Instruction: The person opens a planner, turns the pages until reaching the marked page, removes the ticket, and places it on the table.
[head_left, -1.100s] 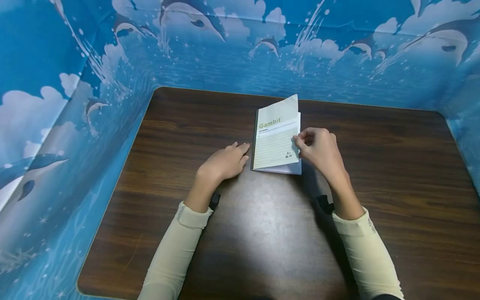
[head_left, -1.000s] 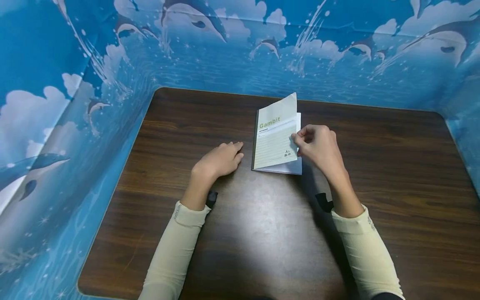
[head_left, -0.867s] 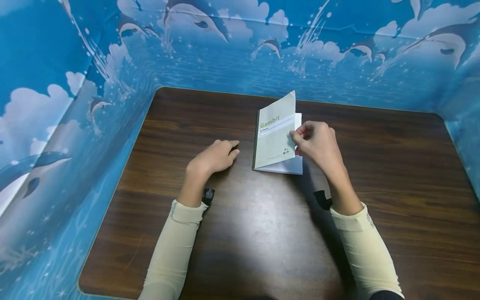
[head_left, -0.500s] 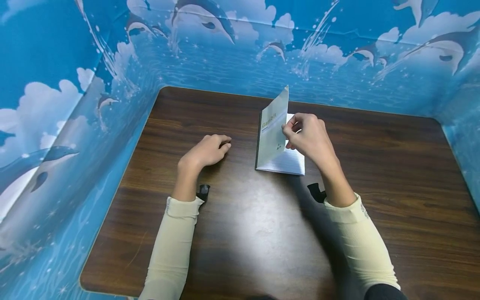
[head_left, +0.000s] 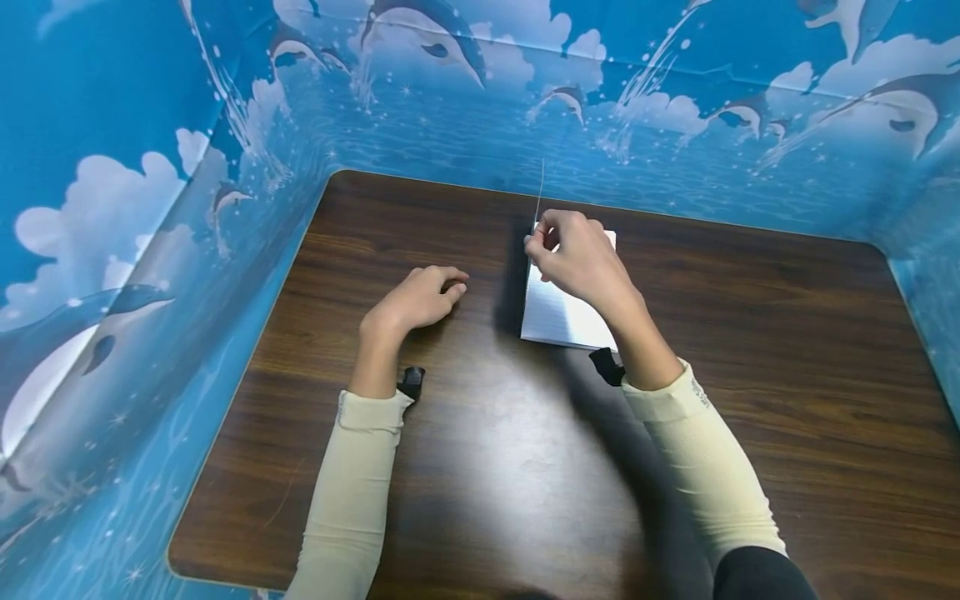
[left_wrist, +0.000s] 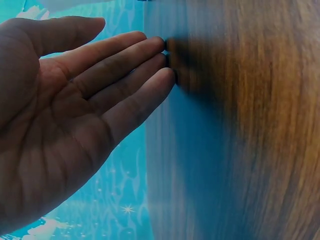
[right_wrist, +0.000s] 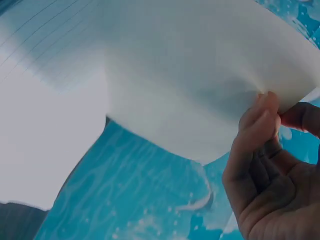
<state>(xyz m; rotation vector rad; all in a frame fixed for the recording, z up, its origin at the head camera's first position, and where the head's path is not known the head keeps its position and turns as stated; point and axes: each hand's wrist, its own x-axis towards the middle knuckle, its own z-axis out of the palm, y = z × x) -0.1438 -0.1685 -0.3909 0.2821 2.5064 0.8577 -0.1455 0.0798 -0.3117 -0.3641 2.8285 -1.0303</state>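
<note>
A blue cloth [head_left: 300, 125] with dolphins on it hangs at the far left and runs all along the top of the frame. It goes around the brown table [head_left: 465, 475].

Left of the middle is the left hand [head_left: 414, 300]. It holds nothing. Its four fingers are long and close to each other, with the thumb held away from them. I can't tell if the fingertips touch the table. It is well apart from the notebook.

Just right of the frame's middle, toward the top, is the notebook [head_left: 562, 318]. It lies open on the table, its long side going up and down the frame. Its cover [right_wrist: 165, 100] stands up along its left side, so from the head it looks like a thin line.

The right hand [head_left: 581, 254] is the nearer one, over the upper left of the notebook. Its thumb and fingers pinch the cover's loose edge. The white page lies below and to the right of those fingertips.

The page has thin lines. No words or brand can be read. Farther right, tiny marks on the right sleeve [head_left: 701, 454] are too small to read.
</note>
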